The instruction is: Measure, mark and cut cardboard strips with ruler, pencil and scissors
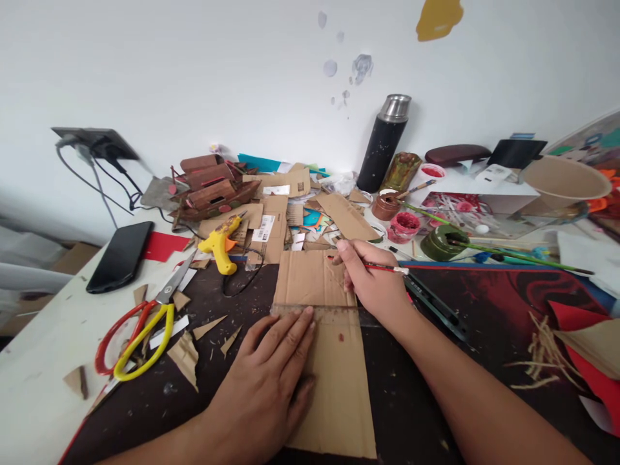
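Observation:
A brown cardboard sheet [320, 361] lies on a dark mat in front of me. Across it lies a clear ruler [334, 313]. My left hand [271, 381] rests flat on the sheet, fingers stretched out, fingertips pressing the ruler's left end. My right hand [372, 284] is closed on a thin red pencil [382, 267], its tip on the cardboard just above the ruler.
Scissors [140, 329] with red and yellow handles and a yellow glue gun [220, 244] lie to the left, a black phone [121, 255] beyond. Cardboard scraps, a cardboard model [213, 190], a black flask [385, 145], paint pots [404, 226] and brushes crowd the back. Red paper lies at right.

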### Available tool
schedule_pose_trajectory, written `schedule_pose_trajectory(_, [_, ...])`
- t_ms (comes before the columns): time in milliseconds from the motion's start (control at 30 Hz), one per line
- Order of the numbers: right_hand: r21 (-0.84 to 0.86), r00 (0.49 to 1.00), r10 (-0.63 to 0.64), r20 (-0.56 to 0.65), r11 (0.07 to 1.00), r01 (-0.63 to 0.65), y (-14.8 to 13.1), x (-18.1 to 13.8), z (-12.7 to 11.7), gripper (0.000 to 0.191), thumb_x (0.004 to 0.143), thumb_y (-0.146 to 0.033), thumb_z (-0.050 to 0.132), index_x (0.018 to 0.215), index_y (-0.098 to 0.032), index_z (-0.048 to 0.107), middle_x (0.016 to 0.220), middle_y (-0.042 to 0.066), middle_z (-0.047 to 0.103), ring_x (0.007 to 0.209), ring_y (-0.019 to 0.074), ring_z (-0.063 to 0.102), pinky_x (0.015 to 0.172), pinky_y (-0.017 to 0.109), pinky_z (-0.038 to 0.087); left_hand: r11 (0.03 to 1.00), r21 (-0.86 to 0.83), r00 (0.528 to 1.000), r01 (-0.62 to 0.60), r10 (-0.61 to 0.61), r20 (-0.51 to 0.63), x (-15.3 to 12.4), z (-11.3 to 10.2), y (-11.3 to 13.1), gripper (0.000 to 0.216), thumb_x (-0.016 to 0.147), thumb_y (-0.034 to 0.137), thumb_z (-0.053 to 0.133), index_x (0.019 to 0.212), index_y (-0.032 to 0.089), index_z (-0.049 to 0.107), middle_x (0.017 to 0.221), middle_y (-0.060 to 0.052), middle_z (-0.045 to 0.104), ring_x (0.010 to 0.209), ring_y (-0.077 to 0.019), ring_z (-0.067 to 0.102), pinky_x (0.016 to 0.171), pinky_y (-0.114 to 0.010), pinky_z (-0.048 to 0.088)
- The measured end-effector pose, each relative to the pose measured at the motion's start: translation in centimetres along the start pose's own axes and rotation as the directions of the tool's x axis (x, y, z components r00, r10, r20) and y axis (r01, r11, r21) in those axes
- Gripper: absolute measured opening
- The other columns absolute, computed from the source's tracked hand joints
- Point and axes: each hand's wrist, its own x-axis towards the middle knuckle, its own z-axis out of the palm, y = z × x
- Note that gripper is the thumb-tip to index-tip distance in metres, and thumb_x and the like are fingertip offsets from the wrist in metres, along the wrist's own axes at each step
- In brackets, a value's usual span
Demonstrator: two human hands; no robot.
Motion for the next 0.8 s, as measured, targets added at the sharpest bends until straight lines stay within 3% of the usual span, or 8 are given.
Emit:
schedule_pose_trajectory(267, [-0.023, 1.000, 0.009, 0.010, 1.000, -0.009, -0.02, -0.06, 0.13, 0.054, 0.112, -0.066, 0.052, 0.085, -0.023, 0.071, 0.051, -0.004, 0.059, 0.045, 0.0149, 0.060, 0.051, 0.026, 0.045, 0.999, -0.045, 1.000, 0.013, -0.014, -0.021, -0.08, 0.20, 0.07, 0.049, 0.117, 0.038, 0.044, 0.148, 0.008, 0.067, 0.157, -0.014, 0.068, 0.139, -0.0285, 0.061, 0.120, -0.046, 0.035])
schedule_pose_trajectory(567, [-0.057, 0.999, 0.027, 0.022, 0.998, -0.026, -0.31, -0.09, 0.19, 0.054, 0.111, -0.067, 0.051, 0.085, -0.024, 0.071, 0.050, -0.004, 0.059, 0.047, 0.0166, 0.063, 0.053, 0.027, 0.046, 0.999, 0.030, 1.000, -0.024, 0.025, -0.015, 0.31, -0.11, 0.04, 0.044, 0.109, 0.020, 0.045, 0.146, 0.008, 0.067, 0.154, -0.014, 0.070, 0.138, -0.0274, 0.061, 0.118, -0.046, 0.036])
schedule_pose_trajectory(800, [-0.069, 0.999, 0.012, 0.036, 0.998, -0.009, -0.34, -0.12, 0.23, 0.052, 0.112, -0.062, 0.051, 0.084, -0.023, 0.071, 0.051, -0.004, 0.059, 0.047, 0.0159, 0.062, 0.054, 0.027, 0.045, 0.999, 0.046, 1.000, -0.026, 0.026, -0.005, 0.37, -0.13, 0.16, 0.044, 0.110, 0.021, 0.045, 0.146, 0.007, 0.067, 0.154, -0.015, 0.070, 0.137, -0.0283, 0.061, 0.117, -0.047, 0.035])
